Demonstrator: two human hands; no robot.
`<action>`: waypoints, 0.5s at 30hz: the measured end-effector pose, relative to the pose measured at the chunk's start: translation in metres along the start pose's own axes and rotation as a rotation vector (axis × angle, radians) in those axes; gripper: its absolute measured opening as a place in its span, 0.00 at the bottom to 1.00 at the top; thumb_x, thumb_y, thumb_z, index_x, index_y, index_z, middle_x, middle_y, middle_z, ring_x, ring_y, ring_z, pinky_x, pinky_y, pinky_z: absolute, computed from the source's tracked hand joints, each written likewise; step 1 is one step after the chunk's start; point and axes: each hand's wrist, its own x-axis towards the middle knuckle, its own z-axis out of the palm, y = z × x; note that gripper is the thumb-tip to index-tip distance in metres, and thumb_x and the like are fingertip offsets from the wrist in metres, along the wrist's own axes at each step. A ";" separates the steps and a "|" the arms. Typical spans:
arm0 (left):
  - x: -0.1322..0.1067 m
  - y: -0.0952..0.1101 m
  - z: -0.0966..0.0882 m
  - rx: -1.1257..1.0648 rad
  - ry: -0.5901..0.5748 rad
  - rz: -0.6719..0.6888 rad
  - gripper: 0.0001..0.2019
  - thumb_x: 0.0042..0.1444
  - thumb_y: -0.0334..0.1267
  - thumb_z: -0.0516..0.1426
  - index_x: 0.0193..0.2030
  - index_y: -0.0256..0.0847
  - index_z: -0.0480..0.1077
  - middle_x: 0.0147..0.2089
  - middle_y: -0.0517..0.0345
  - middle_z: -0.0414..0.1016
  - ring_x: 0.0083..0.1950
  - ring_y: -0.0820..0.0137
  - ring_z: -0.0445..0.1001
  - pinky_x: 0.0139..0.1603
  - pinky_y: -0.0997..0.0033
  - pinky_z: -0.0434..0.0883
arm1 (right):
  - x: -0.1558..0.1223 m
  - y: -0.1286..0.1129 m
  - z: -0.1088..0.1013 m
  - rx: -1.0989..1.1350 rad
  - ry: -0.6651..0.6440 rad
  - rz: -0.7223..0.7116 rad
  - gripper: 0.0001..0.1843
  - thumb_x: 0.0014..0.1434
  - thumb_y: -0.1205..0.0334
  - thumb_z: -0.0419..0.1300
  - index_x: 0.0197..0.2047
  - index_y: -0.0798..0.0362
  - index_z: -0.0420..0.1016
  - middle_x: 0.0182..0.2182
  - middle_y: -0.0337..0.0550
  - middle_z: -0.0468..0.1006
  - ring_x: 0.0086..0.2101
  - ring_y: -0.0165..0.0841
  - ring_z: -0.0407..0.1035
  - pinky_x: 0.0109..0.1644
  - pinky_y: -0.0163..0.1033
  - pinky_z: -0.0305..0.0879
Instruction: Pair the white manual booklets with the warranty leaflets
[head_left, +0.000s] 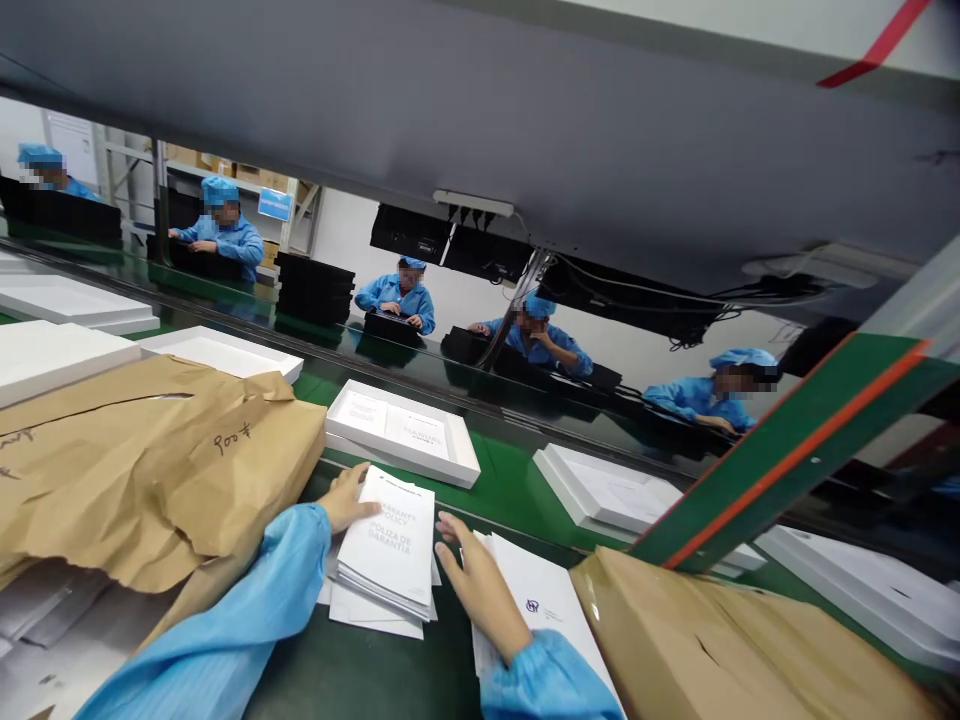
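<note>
A stack of white warranty booklets [395,540] lies on the green work surface in front of me, its lower sheets slightly fanned out. My left hand [347,500] grips the stack's left edge, with the thumb on the top booklet and the fingers at its upper left side. Just right of the stack is my right hand [476,580], open, fingers apart and nothing in it. Below that hand and forearm lies a second pile of white papers [551,590] with a small dark logo, partly hidden by the arm.
Torn brown paper wrapping [172,460] with papers inside bulks at left; a brown carton [697,640] stands at right. An open white box [401,435] holding booklets sits beyond, among more white boxes [615,485]. A slanted green post [795,450] rises at right. Several co-workers sit opposite.
</note>
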 end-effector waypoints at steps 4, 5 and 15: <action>-0.011 0.017 0.016 0.310 0.102 -0.124 0.41 0.34 0.44 0.56 0.56 0.38 0.42 0.54 0.44 0.49 0.54 0.55 0.47 0.50 0.58 0.48 | -0.016 0.002 0.013 -0.063 0.064 -0.044 0.23 0.49 0.62 0.47 0.51 0.52 0.57 0.47 0.46 0.64 0.47 0.37 0.56 0.51 0.45 0.52; -0.013 0.021 0.019 0.371 0.120 -0.129 0.41 0.35 0.46 0.55 0.57 0.38 0.42 0.55 0.45 0.48 0.55 0.56 0.46 0.50 0.59 0.48 | -0.017 0.001 0.015 -0.073 0.090 -0.057 0.23 0.50 0.62 0.48 0.51 0.51 0.57 0.48 0.45 0.63 0.48 0.38 0.56 0.51 0.46 0.52; -0.015 0.025 0.022 0.455 0.215 -0.077 0.39 0.36 0.50 0.53 0.56 0.39 0.46 0.55 0.48 0.49 0.55 0.58 0.45 0.51 0.61 0.48 | -0.028 -0.005 0.023 0.080 0.186 -0.182 0.21 0.52 0.65 0.47 0.51 0.46 0.56 0.49 0.40 0.61 0.49 0.36 0.52 0.52 0.46 0.51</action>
